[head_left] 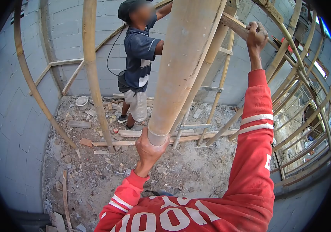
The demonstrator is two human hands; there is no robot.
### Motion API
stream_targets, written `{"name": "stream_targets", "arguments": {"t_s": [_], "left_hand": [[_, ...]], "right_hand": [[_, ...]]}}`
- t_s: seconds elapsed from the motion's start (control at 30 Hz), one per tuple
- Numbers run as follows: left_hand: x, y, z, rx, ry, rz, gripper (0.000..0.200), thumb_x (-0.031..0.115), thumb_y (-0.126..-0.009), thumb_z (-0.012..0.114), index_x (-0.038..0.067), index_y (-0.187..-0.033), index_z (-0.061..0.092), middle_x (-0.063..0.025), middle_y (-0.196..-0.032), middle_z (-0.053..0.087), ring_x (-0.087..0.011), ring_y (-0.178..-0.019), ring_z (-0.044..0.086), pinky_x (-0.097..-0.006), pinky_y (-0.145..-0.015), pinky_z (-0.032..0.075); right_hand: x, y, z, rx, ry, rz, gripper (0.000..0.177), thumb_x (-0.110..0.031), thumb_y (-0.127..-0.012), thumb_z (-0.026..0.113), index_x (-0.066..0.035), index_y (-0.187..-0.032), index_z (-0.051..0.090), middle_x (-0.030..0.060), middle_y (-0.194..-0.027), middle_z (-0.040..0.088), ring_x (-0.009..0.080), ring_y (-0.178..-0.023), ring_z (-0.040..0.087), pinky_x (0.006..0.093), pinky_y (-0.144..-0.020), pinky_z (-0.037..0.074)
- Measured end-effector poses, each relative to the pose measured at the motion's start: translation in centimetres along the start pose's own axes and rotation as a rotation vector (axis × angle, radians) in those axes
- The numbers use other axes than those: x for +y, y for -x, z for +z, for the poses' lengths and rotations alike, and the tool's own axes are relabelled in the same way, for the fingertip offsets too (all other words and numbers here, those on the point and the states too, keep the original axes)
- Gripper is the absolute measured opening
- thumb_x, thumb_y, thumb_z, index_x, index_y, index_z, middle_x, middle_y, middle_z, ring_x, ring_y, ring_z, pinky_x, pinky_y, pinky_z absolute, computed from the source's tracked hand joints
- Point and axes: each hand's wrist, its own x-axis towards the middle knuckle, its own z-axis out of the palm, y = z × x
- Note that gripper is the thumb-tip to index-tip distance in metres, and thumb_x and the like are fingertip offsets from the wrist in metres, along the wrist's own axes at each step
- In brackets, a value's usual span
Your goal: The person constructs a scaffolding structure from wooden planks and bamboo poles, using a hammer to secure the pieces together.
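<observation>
A thick bamboo pole (pixel 179 69) rises close in front of me, tilted slightly to the right toward the top. My left hand (pixel 150 149) is wrapped round it near its lower visible joint. Up at the right, my right hand (pixel 257 35) is closed on a wooden board (pixel 235 26) that slants down to the right from behind the pole. Part of the board is hidden by my fingers. Another bamboo pole (pixel 206 62) stands just behind the thick one.
A co-worker (pixel 138 58) in a dark shirt stands behind the pole, arms raised. Bamboo props (pixel 92 69) stand around. Rubble, planks (pixel 79 124) and a white bucket (pixel 82 101) lie on the ground. Grey block walls (pixel 14 127) enclose the left and back; bamboo scaffolding (pixel 301 77) is at right.
</observation>
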Motion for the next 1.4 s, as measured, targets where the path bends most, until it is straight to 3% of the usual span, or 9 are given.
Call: {"name": "stream_targets", "arguments": {"t_s": [0.27, 0.33, 1.17, 1.23, 1.4], "left_hand": [[-0.1, 0.1, 0.1, -0.003, -0.008, -0.016, 0.048, 0.027, -0.069, 0.09, 0.002, -0.099, 0.061, -0.0174, -0.078, 0.07, -0.0365, -0.07, 0.072, -0.0431, -0.062, 0.055], [0.0, 0.1, 0.0, -0.004, -0.002, -0.015, 0.049, 0.027, -0.069, 0.09, 0.002, -0.099, 0.061, -0.0175, -0.078, 0.07, -0.0365, -0.071, 0.072, -0.043, -0.062, 0.055], [0.2, -0.1, 0.1, 0.007, 0.01, -0.001, 0.05, 0.028, -0.068, 0.09, 0.001, -0.098, 0.06, -0.0182, -0.075, 0.069, -0.0371, -0.067, 0.072, -0.0432, -0.059, 0.055], [0.1, 0.0, 0.0, 0.002, 0.008, 0.001, 0.051, 0.028, -0.068, 0.09, 0.001, -0.099, 0.06, -0.0183, -0.076, 0.07, -0.0371, -0.068, 0.072, -0.0432, -0.059, 0.056], [0.1, -0.1, 0.0, 0.001, 0.014, 0.008, 0.052, 0.027, -0.068, 0.09, 0.001, -0.102, 0.061, -0.0181, -0.078, 0.071, -0.0372, -0.069, 0.073, -0.0434, -0.061, 0.056]], "right_hand": [[-0.2, 0.1, -0.1, 0.005, -0.004, -0.002, 0.032, -0.027, -0.091, 0.053, -0.005, -0.088, 0.076, 0.0062, -0.077, 0.075, 0.0184, -0.075, 0.068, 0.0317, -0.074, 0.051], [-0.2, 0.1, 0.0, 0.018, -0.06, 0.005, 0.035, -0.034, -0.091, 0.053, -0.009, -0.084, 0.076, 0.0143, -0.079, 0.073, 0.0324, -0.075, 0.069, 0.0412, -0.075, 0.052], [-1.3, 0.5, -0.5, 0.043, -0.031, -0.018, 0.035, -0.034, -0.091, 0.053, -0.007, -0.083, 0.075, 0.0156, -0.079, 0.072, 0.0326, -0.075, 0.069, 0.0412, -0.076, 0.052], [-1.4, 0.5, -0.7, 0.008, 0.003, 0.016, 0.033, -0.031, -0.09, 0.054, -0.008, -0.086, 0.077, 0.0079, -0.081, 0.075, 0.0262, -0.08, 0.07, 0.0357, -0.079, 0.052], [-1.5, 0.6, -0.8, 0.011, -0.001, 0.016, 0.033, -0.032, -0.089, 0.054, -0.009, -0.084, 0.077, 0.0082, -0.081, 0.075, 0.027, -0.08, 0.07, 0.0363, -0.079, 0.052]]}}
